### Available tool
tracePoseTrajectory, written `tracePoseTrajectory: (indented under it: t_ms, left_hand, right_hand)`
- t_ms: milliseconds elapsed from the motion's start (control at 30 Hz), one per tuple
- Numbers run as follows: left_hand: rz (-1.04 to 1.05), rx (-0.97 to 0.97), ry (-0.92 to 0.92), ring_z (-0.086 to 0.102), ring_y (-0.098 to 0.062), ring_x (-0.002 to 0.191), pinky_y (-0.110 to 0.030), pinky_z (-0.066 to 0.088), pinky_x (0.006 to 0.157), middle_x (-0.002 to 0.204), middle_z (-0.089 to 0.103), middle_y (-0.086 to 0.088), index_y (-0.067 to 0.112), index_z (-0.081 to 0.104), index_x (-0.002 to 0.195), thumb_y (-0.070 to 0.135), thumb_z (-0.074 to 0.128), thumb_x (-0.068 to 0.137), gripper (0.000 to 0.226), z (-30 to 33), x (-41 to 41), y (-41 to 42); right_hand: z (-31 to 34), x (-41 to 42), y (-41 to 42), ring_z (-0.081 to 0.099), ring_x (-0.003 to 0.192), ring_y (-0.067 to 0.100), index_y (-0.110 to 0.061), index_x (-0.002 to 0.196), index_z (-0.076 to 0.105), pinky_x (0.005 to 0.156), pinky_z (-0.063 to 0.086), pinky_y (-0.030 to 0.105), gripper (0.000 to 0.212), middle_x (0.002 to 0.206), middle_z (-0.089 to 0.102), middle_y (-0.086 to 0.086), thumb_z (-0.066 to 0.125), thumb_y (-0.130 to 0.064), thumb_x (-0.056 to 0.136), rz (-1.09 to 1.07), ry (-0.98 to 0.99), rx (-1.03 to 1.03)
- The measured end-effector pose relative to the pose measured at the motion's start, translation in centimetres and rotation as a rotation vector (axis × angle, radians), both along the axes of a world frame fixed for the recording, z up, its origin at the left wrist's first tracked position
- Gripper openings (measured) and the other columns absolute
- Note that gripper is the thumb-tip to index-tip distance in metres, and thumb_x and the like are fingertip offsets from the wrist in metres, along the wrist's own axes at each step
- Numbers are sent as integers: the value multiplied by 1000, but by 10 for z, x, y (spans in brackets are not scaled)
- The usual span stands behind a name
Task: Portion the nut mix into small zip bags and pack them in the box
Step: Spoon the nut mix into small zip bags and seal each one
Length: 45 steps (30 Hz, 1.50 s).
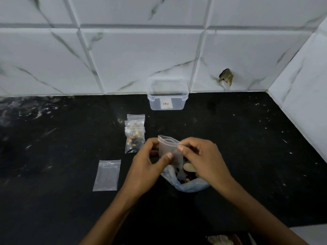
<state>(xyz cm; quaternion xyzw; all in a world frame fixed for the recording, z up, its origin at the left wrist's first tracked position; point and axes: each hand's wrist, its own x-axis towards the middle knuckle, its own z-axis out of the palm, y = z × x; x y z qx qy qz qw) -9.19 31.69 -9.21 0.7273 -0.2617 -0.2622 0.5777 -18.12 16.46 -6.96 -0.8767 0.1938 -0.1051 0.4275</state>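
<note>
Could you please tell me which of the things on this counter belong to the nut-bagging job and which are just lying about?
Job: zip bag in both hands; left hand; right hand; nut mix bag; filled bags; spare empty bag; clear box.
Lying about: crumbs on the counter; wall hole.

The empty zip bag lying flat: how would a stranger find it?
Start at the black counter, then find the left hand. Left of it lies the empty zip bag, alone and flat. Unlike the filled bags stacked farther back, it holds no nuts.

Both forearms are stretched forward over the worktop's near edge, left hand (149,157) and right hand (198,156) brought together, fingers curled in a pinch.
</note>
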Motion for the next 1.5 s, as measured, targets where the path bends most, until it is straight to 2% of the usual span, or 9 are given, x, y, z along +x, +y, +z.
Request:
tracePoseTrajectory:
  t_ms: [300, 500, 767, 933, 1033, 1133, 1300, 1400, 1500]
  left_hand:
    - [71, -128, -64, 66, -28, 87, -33, 55, 76, 89, 70, -12, 5, 71, 89, 6, 62, 91, 9, -5, 30, 27]
    - [82, -81, -13, 70, -12, 84, -19, 55, 72, 89, 73, -5, 10, 71, 90, 4, 62, 91, 10, -9, 37, 44]
    - [176, 33, -108, 69, -20, 81, -35, 58, 74, 82, 71, -5, 17, 71, 82, 10, 66, 91, 12, -34, 69, 64]
    - [188, 49, -17, 68, -22, 82, -26, 56, 73, 82, 71, -10, 20, 71, 81, 7, 65, 91, 17, -48, 86, 69]
    - [200, 62, 48, 66, -30, 87, -37, 57, 80, 87, 69, -19, 18, 71, 84, 7, 64, 91, 15, -54, 98, 69]
    - [203, 95, 66, 69, -27, 88, -39, 58, 82, 88, 72, -13, 16, 72, 85, 8, 64, 92, 13, -62, 110, 68]
    - [187, 137, 107, 70, -30, 88, -50, 57, 86, 88, 73, -14, 11, 73, 88, 12, 64, 92, 10, -74, 125, 59]
    - [201, 154, 159, 69, -35, 91, -51, 56, 88, 91, 72, -19, 8, 73, 90, 12, 63, 93, 12, -78, 130, 53]
    - [193, 194, 206, 70, -27, 92, -44, 57, 89, 93, 73, -13, 9, 72, 94, 14, 62, 94, 11, -80, 138, 50]
  right_hand:
    - [-2, 27, 6, 64, 82, 4, -24, 93, 69, 74, 52, 21, 12, 84, 68, -11, 62, -15, 90, 228, -26, 84]
    - [-14, 52, 29, 64, 81, -1, -21, 91, 73, 71, 46, 11, 10, 82, 70, -11, 66, -15, 87, 270, -18, 47]
    - [-43, 84, 44, 63, 74, 3, -18, 88, 72, 70, 50, 21, 4, 77, 69, -7, 68, -16, 86, 232, 24, 90]
    - [-57, 98, 47, 59, 66, -4, -18, 82, 71, 62, 44, 10, 5, 71, 65, -11, 68, -16, 86, 206, 53, 85]
    - [-67, 109, 44, 64, 66, 1, -14, 86, 70, 58, 50, 16, 4, 74, 68, -4, 67, -13, 87, 166, 121, 234]
    - [-75, 117, 38, 68, 70, 12, -10, 88, 68, 58, 54, 22, 4, 76, 69, 2, 65, -8, 88, 122, 157, 335]
    - [-84, 131, 30, 69, 70, 17, -9, 84, 70, 56, 55, 22, 7, 72, 69, 2, 65, -9, 88, 93, 206, 263]
    - [-94, 142, 25, 69, 68, 23, -12, 80, 68, 59, 58, 31, 9, 69, 67, 2, 65, -9, 88, 66, 249, 279]
    - [-102, 153, 21, 67, 66, 20, -16, 78, 65, 63, 60, 36, 14, 70, 66, -1, 65, -7, 88, 51, 290, 335]
